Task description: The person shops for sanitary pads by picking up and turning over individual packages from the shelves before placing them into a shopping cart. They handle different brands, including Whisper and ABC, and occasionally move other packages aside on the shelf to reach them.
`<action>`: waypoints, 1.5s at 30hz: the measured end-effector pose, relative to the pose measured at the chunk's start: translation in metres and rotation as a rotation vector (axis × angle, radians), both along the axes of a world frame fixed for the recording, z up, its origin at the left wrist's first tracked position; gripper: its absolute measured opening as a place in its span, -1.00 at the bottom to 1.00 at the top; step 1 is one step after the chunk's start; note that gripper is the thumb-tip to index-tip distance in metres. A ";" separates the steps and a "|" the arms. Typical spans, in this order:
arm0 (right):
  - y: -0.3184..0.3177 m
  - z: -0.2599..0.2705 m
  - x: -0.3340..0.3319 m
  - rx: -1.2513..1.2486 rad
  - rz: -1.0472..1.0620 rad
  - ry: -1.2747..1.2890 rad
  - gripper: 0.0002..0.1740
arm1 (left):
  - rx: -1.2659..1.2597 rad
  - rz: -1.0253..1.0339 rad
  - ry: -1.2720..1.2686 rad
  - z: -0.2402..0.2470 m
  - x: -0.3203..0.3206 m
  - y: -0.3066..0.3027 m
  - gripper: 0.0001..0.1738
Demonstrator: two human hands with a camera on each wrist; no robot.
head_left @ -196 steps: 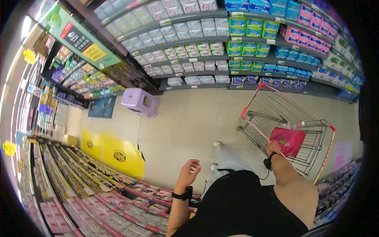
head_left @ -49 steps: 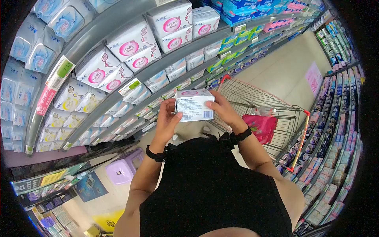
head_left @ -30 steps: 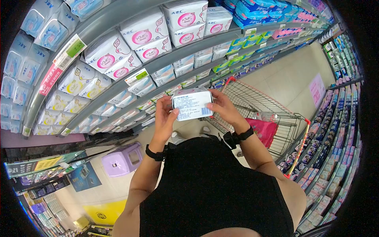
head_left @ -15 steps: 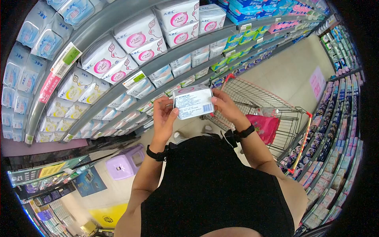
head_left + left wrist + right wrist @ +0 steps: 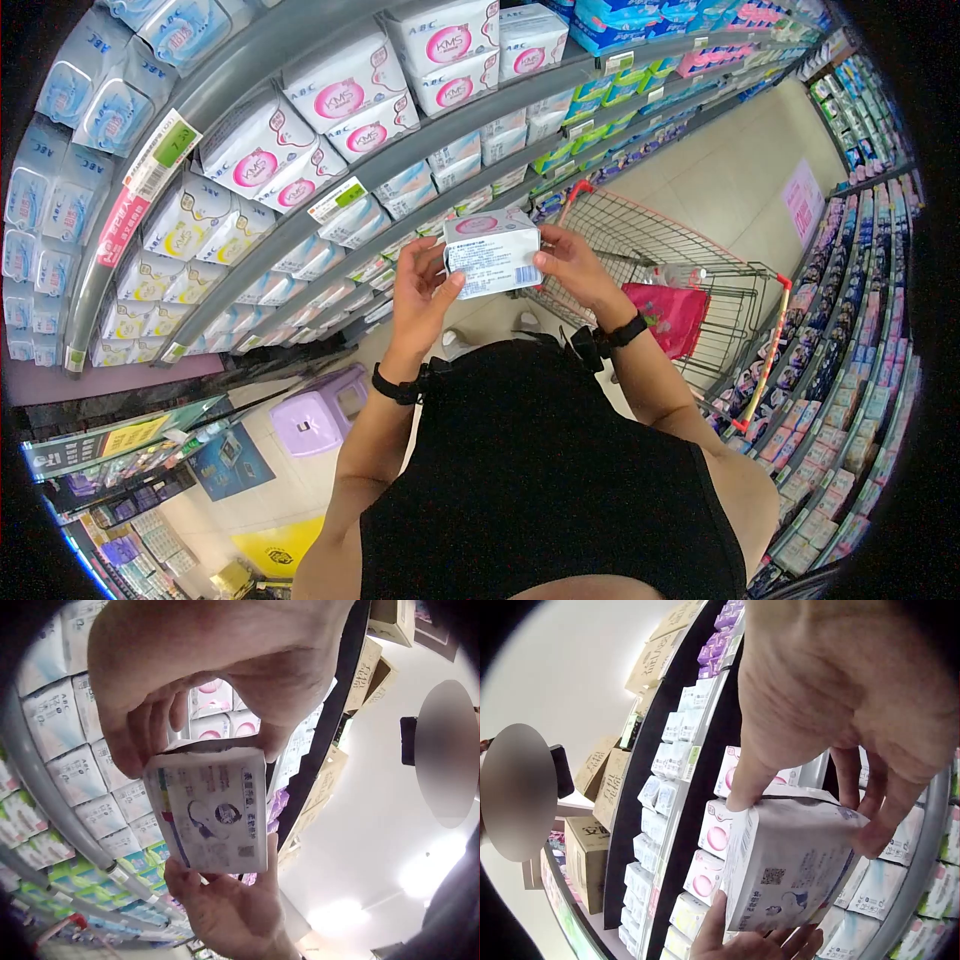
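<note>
A white pack [image 5: 493,262] with a pink oval on top and blue print and a barcode on its side is held level in front of the chest. My left hand [image 5: 420,300] grips its left end, thumb on the printed side. The right hand [image 5: 580,272] pinches the other end, thumb near the barcode. In the left wrist view the pack [image 5: 210,810] shows another printed face between both hands. The right wrist view shows the pack [image 5: 791,862] with a small square code, fingers and thumb at its opposite ends.
Shelves of similar white packs [image 5: 340,95] rise ahead and to the left. A wire cart [image 5: 735,310] holding a red bag [image 5: 668,318] stands at the right. A purple stool [image 5: 308,418] is on the floor at the left, and more stocked shelves [image 5: 840,400] line the right side.
Earlier the left hand was empty and the right was at the red bag in the cart; now both hold the pack. Over the last second the pack has tilted slightly, showing more of its top.
</note>
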State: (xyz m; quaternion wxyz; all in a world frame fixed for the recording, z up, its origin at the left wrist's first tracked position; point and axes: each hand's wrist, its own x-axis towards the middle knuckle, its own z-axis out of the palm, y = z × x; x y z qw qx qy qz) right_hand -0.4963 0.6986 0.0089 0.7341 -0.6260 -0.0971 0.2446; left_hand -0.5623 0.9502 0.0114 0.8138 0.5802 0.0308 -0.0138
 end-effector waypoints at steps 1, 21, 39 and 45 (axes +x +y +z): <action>0.000 0.000 0.000 -0.001 0.004 -0.004 -0.39 | -0.003 -0.004 -0.004 0.000 0.000 0.000 -0.32; 0.004 0.002 0.000 -0.006 -0.026 0.026 -0.44 | -0.008 0.007 0.049 0.000 -0.006 -0.001 -0.34; -0.005 -0.007 0.007 -0.032 -0.074 0.070 -0.37 | -0.030 0.005 0.041 0.002 0.003 -0.003 -0.51; -0.002 -0.011 0.012 0.027 -0.090 0.091 -0.36 | -0.022 0.004 0.029 -0.003 0.006 0.002 -0.52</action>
